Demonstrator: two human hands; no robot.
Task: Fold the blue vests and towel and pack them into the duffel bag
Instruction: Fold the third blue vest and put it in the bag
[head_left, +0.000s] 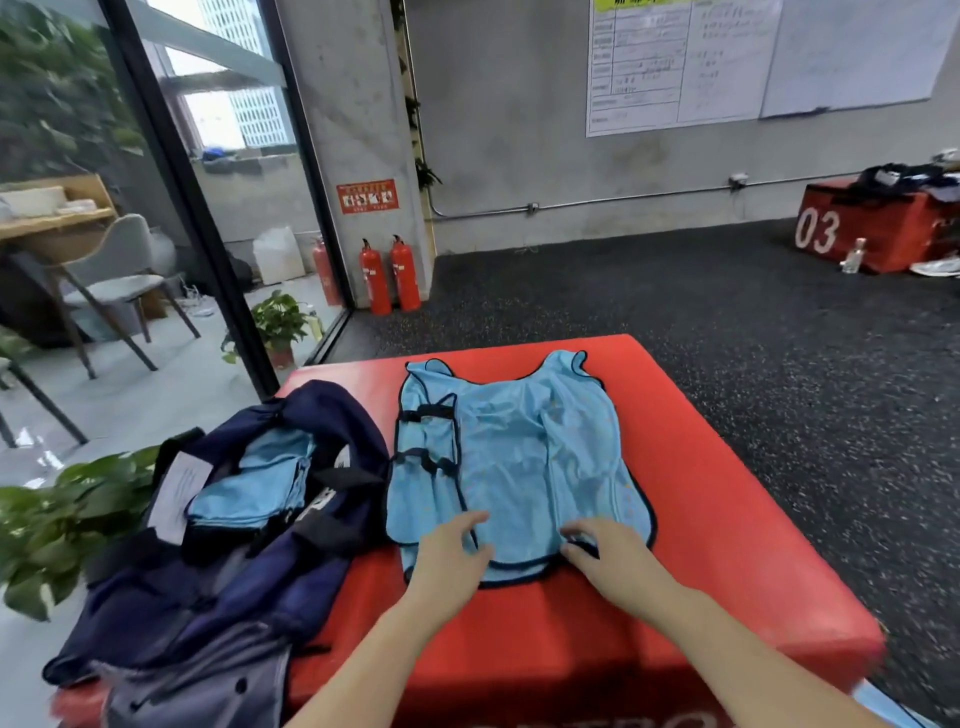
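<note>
A light blue vest (514, 457) with black trim lies spread flat on the red padded box (727, 545), neck hole away from me. My left hand (449, 558) rests on its near hem at the left, fingers relaxed on the cloth. At the hem's right side my right hand (605, 553) has its fingers curled onto the black edge; whether it pinches the cloth is unclear. To the left an open navy duffel bag (218, 571) slumps on the box, with folded light blue cloth (254, 483) inside its opening.
A white paper tag (179, 493) lies on the bag's left side. Green potted plants (62, 525) stand left of the box. Beyond are dark rubber floor, two red fire extinguishers (389, 275) by a concrete pillar, and another red box (878, 223) marked 03.
</note>
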